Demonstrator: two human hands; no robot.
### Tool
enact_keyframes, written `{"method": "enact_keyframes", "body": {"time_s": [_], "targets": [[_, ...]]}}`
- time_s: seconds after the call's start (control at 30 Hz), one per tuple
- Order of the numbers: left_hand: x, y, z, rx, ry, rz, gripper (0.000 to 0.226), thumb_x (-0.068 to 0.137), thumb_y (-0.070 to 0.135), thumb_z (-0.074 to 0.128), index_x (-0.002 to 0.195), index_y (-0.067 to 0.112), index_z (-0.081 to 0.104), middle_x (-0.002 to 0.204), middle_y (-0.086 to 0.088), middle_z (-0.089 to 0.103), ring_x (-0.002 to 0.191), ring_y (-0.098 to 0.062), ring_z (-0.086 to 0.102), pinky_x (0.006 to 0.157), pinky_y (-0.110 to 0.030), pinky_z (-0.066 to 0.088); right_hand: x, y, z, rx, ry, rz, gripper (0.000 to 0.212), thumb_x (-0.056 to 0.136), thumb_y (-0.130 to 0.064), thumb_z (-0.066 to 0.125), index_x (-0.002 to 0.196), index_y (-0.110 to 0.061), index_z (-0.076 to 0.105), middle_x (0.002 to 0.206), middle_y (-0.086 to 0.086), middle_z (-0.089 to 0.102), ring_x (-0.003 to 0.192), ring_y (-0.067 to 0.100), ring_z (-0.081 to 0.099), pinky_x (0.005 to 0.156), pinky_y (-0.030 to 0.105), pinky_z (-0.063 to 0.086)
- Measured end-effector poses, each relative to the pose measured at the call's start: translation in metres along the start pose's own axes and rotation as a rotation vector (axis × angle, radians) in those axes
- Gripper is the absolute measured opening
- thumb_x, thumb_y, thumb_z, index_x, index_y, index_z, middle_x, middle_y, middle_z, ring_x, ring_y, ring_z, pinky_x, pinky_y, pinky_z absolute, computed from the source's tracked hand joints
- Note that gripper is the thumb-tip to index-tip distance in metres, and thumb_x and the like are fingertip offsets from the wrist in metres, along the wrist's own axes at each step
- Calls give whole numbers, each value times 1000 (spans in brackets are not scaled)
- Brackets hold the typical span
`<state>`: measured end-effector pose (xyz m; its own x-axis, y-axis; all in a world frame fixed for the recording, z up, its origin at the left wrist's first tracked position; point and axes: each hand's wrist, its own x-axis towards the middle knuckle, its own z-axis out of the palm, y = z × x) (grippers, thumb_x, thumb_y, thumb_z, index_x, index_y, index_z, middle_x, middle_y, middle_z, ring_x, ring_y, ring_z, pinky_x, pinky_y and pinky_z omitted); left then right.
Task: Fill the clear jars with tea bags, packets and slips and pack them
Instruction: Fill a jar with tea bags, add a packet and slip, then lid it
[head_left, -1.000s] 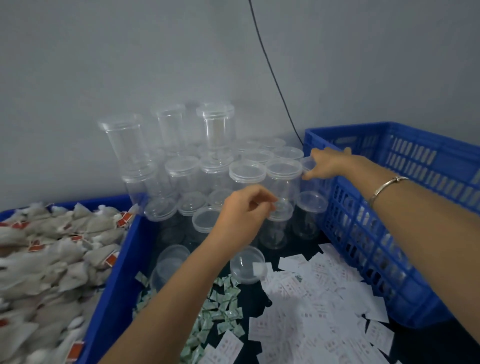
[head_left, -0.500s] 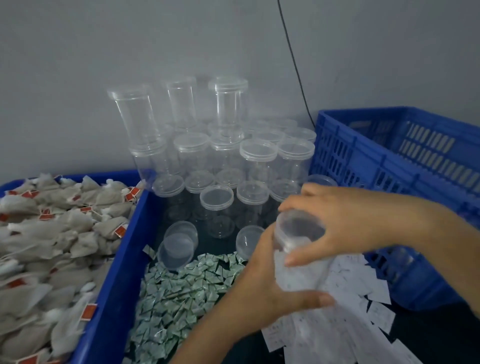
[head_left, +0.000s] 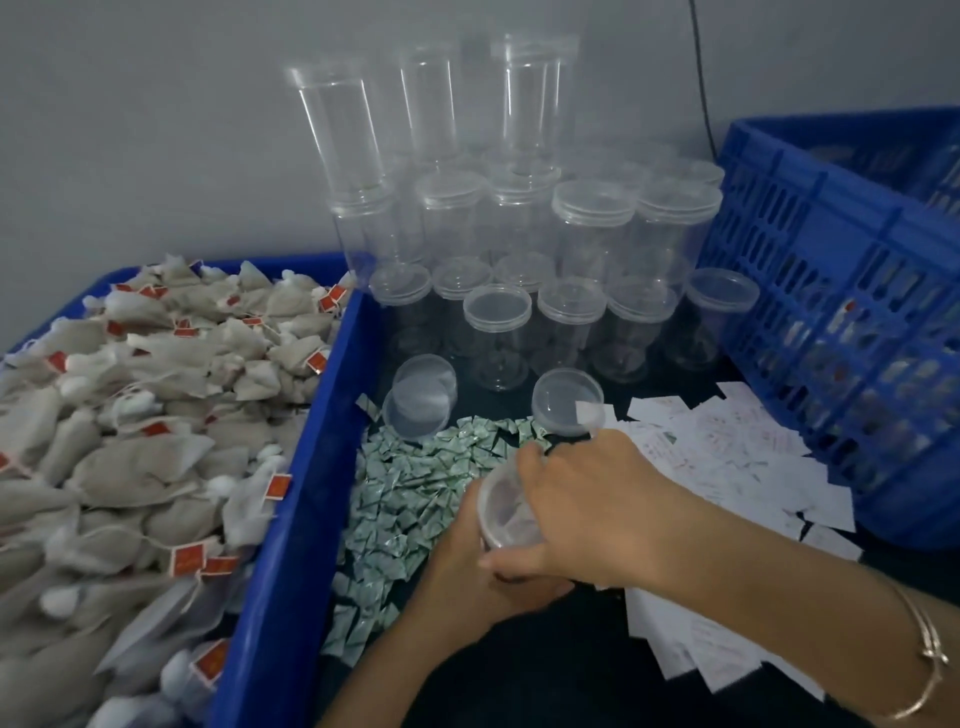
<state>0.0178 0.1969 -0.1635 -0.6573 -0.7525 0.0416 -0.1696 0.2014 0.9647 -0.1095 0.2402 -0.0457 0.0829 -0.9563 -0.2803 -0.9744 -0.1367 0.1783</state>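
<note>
1. We see the L hand (head_left: 467, 577) wrapped round the lower body of a clear jar (head_left: 506, 512), held low over the dark table (head_left: 519, 675).
2. R hand (head_left: 597, 509) is curled over the jar's top rim, thumb along the near side. We can't tell if a lid is on.
3. Sth pale shows thru the jar wall, too blurred to name.
4. Green packets (head_left: 415, 483) lie heaped just left of both hands. White slips (head_left: 727, 452) are spread to the right, some under the R forearm.
5. Tea bags (head_left: 130, 415) w/ red tags fill the blue bin (head_left: 291, 519) at far left.
6. Empty jars (head_left: 498, 332) are stacked at the back vs the wall, w/ loose lids (head_left: 566, 405) just in front.
7. Blue crate (head_left: 857, 312) stands at right. There's a thin bracelet (head_left: 924, 649) on the R wrist.
</note>
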Motion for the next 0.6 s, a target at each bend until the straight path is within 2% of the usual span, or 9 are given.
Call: {"method": "enact_keyframes", "body": {"time_s": [0.07, 0.2, 0.3, 0.37, 0.43, 0.47, 0.5, 0.53, 0.6], "targets": [[5, -7, -1, 46, -7, 1, 75, 59, 21, 88, 120, 33, 47, 105, 28, 62, 95, 9, 61, 73, -7, 46, 4, -1, 1, -34, 8, -20, 79, 84, -77, 43, 119, -6, 43, 82, 1, 55, 74, 23, 52, 70, 38, 32], [6, -8, -6, 2, -33, 18, 79, 53, 22, 92, 118, 41, 51, 111, 17, 65, 100, -1, 63, 76, -11, 48, 7, 8, -12, -19, -114, -121, 69, 79, -62, 64, 125, -17, 40, 90, -1, 50, 79, 20, 50, 71, 35, 38], [5, -8, -9, -21, -47, -32, 74, 53, 17, 93, 114, 33, 54, 107, 24, 65, 97, 3, 62, 75, -6, 45, 11, 20, -23, 21, -244, -285, 71, 82, -34, 74, 140, -35, 32, 121, 1, 40, 109, 23, 45, 89, 36, 43], [5, -6, -10, -11, -54, -31, 73, 55, 11, 92, 114, 30, 54, 106, 30, 63, 98, 4, 61, 77, -3, 44, 13, 25, -26, 41, -322, -371, 83, 84, -18, 72, 146, -45, 25, 145, 2, 23, 134, 26, 30, 101, 41, 40], [6, -5, -10, -21, -73, -7, 77, 59, 7, 89, 119, 35, 50, 112, 29, 62, 105, 6, 59, 81, -5, 44, 14, 25, -24, 68, -396, -305, 95, 79, -42, 80, 148, -51, 16, 156, -3, 9, 143, 28, 23, 105, 46, 40], [7, -4, -9, -25, -80, 8, 81, 60, 8, 89, 123, 37, 47, 116, 24, 62, 108, 4, 59, 83, -9, 46, 14, 21, -23, 73, -388, -225, 99, 74, -60, 76, 150, -47, 14, 151, 0, 19, 134, 29, 36, 97, 43, 45], [7, -5, -8, -35, -92, 1, 82, 62, 10, 89, 127, 35, 45, 118, 18, 62, 109, -1, 60, 83, -15, 48, 13, 15, -21, 63, -330, -145, 97, 73, -74, 67, 150, -39, 20, 135, 4, 36, 113, 25, 51, 82, 35, 46], [7, -7, -7, -56, -105, -13, 83, 63, 11, 88, 130, 31, 43, 118, 16, 61, 108, -4, 61, 81, -18, 50, 14, 10, -19, 27, -254, -92, 91, 75, -80, 57, 145, -29, 30, 112, 2, 45, 91, 20, 53, 69, 31, 40], [6, -12, -5, -91, -106, -40, 83, 64, 8, 87, 131, 25, 41, 116, 14, 62, 106, -6, 62, 77, -20, 51, 16, 5, -17, -31, -177, -99, 75, 84, -75, 52, 134, -20, 39, 92, -2, 44, 77, 16, 47, 67, 34, 36]]}}
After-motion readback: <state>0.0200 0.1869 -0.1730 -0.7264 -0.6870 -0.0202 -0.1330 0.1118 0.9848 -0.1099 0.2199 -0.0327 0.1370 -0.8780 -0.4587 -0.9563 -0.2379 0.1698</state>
